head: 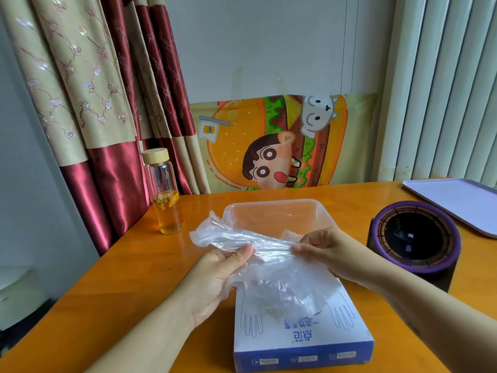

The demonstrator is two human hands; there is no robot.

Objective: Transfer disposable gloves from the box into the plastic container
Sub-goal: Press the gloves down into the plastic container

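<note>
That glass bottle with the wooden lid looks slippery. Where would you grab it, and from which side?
Probably around the clear upper body of the glass bottle, just below the wooden lid. It stands upright near the table's left edge, with the curtain right behind it, so come from the front or right, where the table is open. Its straight round sides suit a wrapping grip.

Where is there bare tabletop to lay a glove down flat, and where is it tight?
Free: the table left of the glove box, below the glass bottle; also the strip behind the plastic container toward the wall. Tight: right side, between the purple round device and the lavender tray. Both hands, left hand and right hand, hold a glove over the box.
</note>
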